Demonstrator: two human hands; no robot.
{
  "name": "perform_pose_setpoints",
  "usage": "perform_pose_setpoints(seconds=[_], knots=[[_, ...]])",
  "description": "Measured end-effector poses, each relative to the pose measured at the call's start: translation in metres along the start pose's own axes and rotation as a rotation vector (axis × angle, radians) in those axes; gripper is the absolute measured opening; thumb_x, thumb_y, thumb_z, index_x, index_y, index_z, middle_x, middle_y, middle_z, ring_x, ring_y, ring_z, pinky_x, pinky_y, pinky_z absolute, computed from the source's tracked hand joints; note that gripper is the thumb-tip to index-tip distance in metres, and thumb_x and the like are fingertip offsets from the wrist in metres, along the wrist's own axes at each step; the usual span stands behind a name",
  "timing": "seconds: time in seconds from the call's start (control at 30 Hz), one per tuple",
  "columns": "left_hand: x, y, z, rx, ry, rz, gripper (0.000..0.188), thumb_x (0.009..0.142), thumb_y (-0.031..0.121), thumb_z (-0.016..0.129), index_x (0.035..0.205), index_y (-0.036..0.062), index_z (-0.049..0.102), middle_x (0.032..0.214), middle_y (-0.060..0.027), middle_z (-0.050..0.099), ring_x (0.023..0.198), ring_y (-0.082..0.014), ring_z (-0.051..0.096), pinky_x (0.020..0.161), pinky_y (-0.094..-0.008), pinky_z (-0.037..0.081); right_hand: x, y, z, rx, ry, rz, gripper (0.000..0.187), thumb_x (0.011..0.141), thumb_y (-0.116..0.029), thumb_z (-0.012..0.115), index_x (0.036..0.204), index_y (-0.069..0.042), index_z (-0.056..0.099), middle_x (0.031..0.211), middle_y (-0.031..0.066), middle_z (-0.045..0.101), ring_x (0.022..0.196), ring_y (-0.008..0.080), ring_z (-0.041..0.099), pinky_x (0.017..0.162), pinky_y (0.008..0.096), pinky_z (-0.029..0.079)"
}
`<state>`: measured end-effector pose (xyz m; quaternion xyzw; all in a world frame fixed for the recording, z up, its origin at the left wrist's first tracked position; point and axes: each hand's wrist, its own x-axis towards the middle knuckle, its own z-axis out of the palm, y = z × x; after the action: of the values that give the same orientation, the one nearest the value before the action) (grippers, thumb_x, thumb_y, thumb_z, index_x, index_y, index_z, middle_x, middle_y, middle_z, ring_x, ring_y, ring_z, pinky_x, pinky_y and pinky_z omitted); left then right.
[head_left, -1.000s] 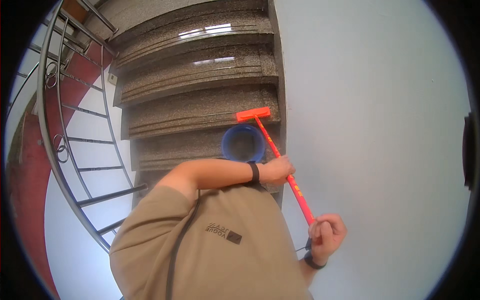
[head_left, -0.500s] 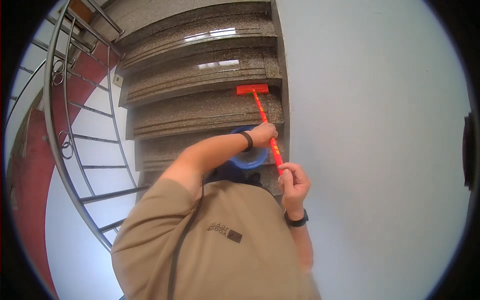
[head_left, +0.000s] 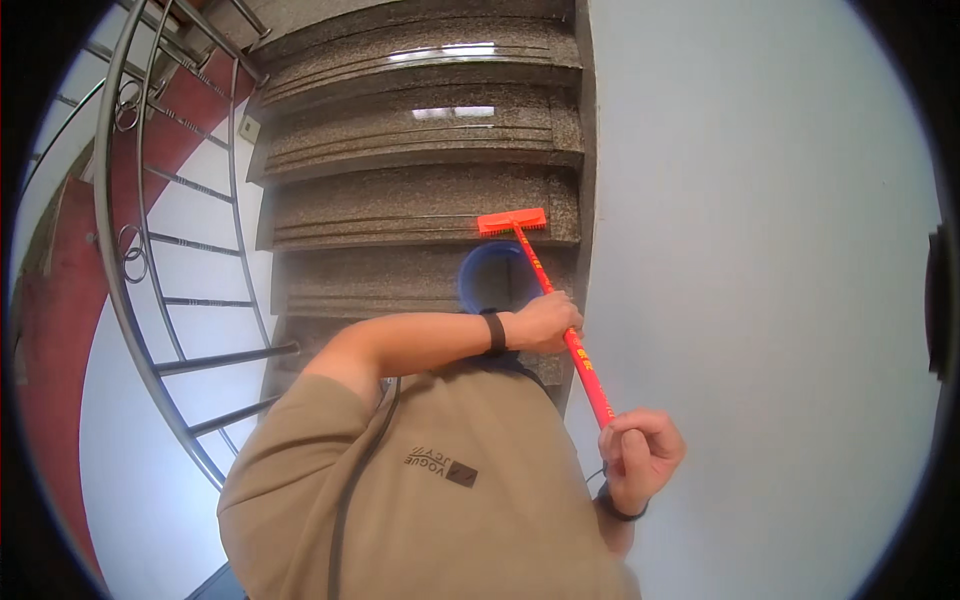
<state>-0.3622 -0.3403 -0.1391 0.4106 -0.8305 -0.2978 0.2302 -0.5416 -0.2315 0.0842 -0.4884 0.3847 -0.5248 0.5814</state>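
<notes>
A red long-handled scrub brush slants across the stairs from upper left to lower right. Its orange-red head, with short bristles along the lower side, is at the front edge of a wet-looking stone step. Around the middle of the handle my left hand is closed, its arm crossing in front of my body. Farther down, at the handle's near end, my right hand is closed on it with the fingers curled. Just below the brush head, a blue bucket stands on a lower step, partly hidden behind my left arm.
A curved metal railing runs along the left side of the stairs. On the right a pale wall rises close beside the steps and my right hand. More steps climb beyond the brush, with light reflected on them.
The brush head has come toward me, from the back of the step to its front edge. Both hands have moved down and right with the handle. More of the bucket's far side shows.
</notes>
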Motion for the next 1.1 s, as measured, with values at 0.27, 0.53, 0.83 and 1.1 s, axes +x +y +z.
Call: perform_pose_setpoints(seconds=[0.27, 0.53, 0.83, 1.1], knots=[[-0.005, -0.112, -0.018, 0.143, 0.058, 0.012, 0.012, 0.076, 0.023, 0.072, 0.075, 0.0109, 0.07, 0.079, -0.0132, 0.067, 0.086, -0.0353, 0.065, 0.077, -0.0481, 0.048, 0.039, 0.105, 0.033, -0.243, -0.099, 0.035, 0.011, 0.098, -0.001, 0.055, 0.096, 0.001, 0.066, 0.063, -0.0048, 0.051, 0.052, 0.0024, 0.043, 0.049, 0.0214, 0.031], [-0.01, -0.127, -0.036, 0.205, -0.007, -0.029, 0.012, 0.075, 0.024, 0.072, 0.074, 0.0118, 0.07, 0.08, -0.012, 0.069, 0.088, -0.0348, 0.067, 0.079, -0.0486, 0.049, 0.05, 0.094, 0.062, -0.209, -0.154, 0.043, 0.016, 0.102, -0.006, 0.051, 0.1, 0.003, 0.064, 0.063, -0.0036, 0.047, 0.053, 0.0043, 0.041, 0.049, 0.0224, 0.029], [-0.05, -0.051, -0.045, 0.031, 0.044, -0.066, 0.017, 0.076, 0.023, 0.07, 0.067, 0.0084, 0.069, 0.071, -0.0184, 0.067, 0.075, -0.0415, 0.066, 0.069, -0.0509, 0.053, 0.019, 0.016, 0.095, -0.137, -0.163, 0.004, 0.014, 0.097, -0.001, 0.049, 0.095, 0.005, 0.061, 0.06, -0.0002, 0.046, 0.05, 0.0074, 0.038, 0.047, 0.0251, 0.03], [-0.067, -0.083, -0.063, -0.125, 0.398, -0.097, 0.013, 0.072, 0.019, 0.073, 0.07, 0.0081, 0.065, 0.075, -0.0147, 0.065, 0.081, -0.0385, 0.063, 0.073, -0.0492, 0.049, 0.042, 0.056, 0.137, -0.225, -0.211, 0.009, 0.014, 0.099, -0.005, 0.051, 0.096, 0.003, 0.062, 0.062, -0.0004, 0.049, 0.052, 0.0072, 0.041, 0.049, 0.0237, 0.031]])
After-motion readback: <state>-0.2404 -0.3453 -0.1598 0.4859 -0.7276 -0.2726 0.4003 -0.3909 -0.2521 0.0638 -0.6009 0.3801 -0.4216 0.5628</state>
